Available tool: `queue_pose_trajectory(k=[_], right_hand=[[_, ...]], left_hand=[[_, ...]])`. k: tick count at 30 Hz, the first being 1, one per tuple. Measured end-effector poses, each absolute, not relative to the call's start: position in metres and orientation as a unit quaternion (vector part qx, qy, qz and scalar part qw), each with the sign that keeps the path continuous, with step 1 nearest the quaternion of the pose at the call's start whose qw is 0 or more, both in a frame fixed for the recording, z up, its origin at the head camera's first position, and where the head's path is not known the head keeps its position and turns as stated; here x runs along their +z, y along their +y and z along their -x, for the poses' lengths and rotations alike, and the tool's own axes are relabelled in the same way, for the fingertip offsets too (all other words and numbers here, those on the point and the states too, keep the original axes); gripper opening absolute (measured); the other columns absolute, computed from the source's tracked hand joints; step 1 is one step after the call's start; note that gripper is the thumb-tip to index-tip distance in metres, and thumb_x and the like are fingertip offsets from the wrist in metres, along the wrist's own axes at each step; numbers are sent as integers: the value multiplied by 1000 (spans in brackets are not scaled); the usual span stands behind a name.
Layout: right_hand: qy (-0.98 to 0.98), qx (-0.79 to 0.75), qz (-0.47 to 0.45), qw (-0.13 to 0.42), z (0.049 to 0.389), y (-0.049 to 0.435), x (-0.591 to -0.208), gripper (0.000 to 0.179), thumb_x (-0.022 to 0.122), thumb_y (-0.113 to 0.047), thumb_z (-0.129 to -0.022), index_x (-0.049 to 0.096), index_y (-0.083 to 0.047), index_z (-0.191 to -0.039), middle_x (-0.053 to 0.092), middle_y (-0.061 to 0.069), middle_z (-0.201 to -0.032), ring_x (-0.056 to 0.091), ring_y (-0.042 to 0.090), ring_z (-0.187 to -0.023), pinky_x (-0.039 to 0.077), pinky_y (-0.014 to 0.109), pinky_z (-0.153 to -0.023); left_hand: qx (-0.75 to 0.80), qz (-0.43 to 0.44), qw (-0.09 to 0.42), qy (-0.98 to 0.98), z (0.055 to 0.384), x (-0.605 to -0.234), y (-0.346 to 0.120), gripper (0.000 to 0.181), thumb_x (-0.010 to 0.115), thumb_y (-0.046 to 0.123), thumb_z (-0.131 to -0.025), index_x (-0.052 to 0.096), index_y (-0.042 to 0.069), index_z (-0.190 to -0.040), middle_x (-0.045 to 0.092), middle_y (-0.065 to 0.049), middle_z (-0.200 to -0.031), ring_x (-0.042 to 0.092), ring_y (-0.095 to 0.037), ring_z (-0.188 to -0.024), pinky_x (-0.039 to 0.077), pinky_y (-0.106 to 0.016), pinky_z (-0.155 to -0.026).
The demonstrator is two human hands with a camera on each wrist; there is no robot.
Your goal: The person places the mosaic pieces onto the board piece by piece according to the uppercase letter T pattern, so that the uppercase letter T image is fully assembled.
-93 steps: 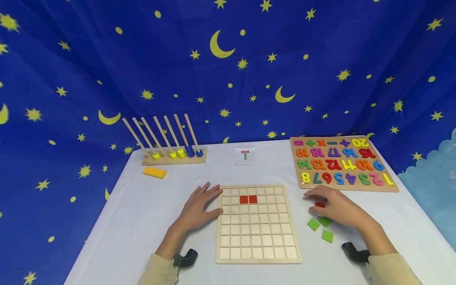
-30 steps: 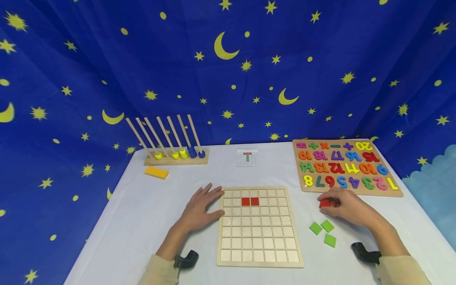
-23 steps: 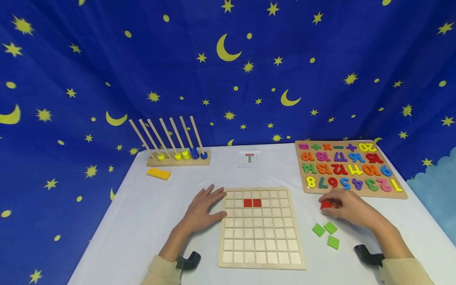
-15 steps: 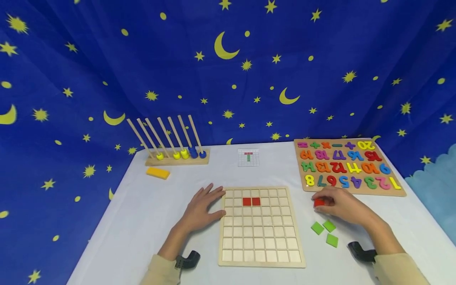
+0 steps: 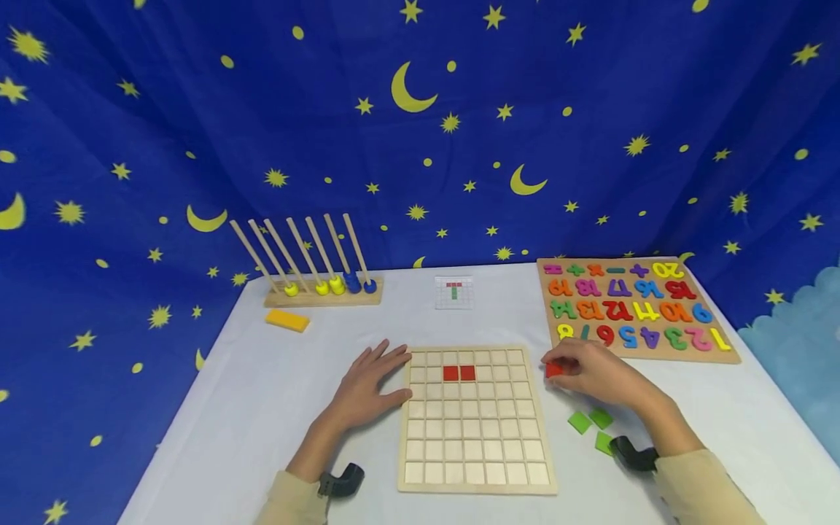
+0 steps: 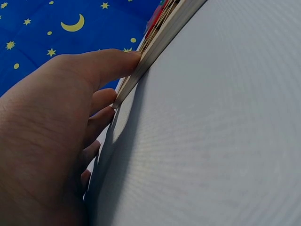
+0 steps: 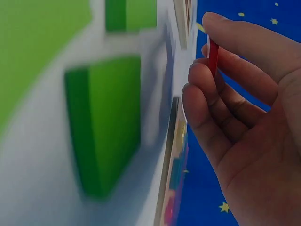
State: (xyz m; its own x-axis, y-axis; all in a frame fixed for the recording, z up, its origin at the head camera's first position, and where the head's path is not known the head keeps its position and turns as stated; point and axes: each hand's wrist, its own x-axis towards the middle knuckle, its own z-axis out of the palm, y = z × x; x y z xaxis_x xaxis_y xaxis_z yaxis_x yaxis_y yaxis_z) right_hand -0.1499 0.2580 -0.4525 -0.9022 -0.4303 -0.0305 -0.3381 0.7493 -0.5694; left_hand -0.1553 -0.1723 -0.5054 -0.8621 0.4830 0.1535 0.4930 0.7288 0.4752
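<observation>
Red tile (image 5: pixel 554 369) pinched by thumb and fingers of right hand (image 5: pixel 596 370), near grid board (image 5: pixel 482 430) right edge. Two red tiles (image 5: pixel 450 373) side by side in its cells. Left hand (image 5: pixel 364 388) touches board's left edge, fingers spread. Three green tiles (image 5: pixel 580 422) on worktop (image 5: pixel 223 437) near right wrist.

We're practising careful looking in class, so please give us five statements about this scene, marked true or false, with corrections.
1. The left hand touches the grid board. True.
2. Every square of the grid board is filled. False: only two squares hold red tiles.
3. The right hand pinches another red tile. True.
4. The yellow block lies on the number board. False: the yellow block lies on the table, in front of the rod stand.
5. Three green tiles lie on the table. True.
</observation>
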Motion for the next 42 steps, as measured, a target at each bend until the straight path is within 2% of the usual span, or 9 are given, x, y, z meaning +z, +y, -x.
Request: queue_pose_trajectory(k=[8,19,30,42], right_hand=[[927,-297,212,88,155,245,-452,29,78,-30,-82,70,-19,-108,58,-10,-88,50,13,-80,46,26,-66],[925,-286,235,85,159,225,-451,30,78,-34,-81,71,-20,-107,59,-14,-91,51,11,-82,49,30,-72],[921,-287,241,105,164,205,-449,28,79,-31,-81,72,-20,-105,60,-12,-90,52,12,-78,48,28,-67],[921,-273,259,101,172,185,-449,26,79,-30,-81,72,-21,-104,59,-13,-89,52,10,-77,48,28,-68]], left_hand=[[-251,263,15,-931,157,-503,-173,66,62,57,-87,48,25,-143,38,10,-150,20,-22,-143,10,-44,-117],[-251,261,13,-932,157,-504,-173,68,60,60,-86,48,25,-143,37,10,-150,19,-22,-143,9,-43,-117],[-253,257,5,-933,156,-505,-173,67,60,59,-86,47,26,-143,36,11,-150,18,-21,-143,9,-42,-117],[-249,259,5,-933,157,-506,-173,67,61,58,-86,47,26,-144,35,13,-151,17,-20,-144,7,-40,-117]])
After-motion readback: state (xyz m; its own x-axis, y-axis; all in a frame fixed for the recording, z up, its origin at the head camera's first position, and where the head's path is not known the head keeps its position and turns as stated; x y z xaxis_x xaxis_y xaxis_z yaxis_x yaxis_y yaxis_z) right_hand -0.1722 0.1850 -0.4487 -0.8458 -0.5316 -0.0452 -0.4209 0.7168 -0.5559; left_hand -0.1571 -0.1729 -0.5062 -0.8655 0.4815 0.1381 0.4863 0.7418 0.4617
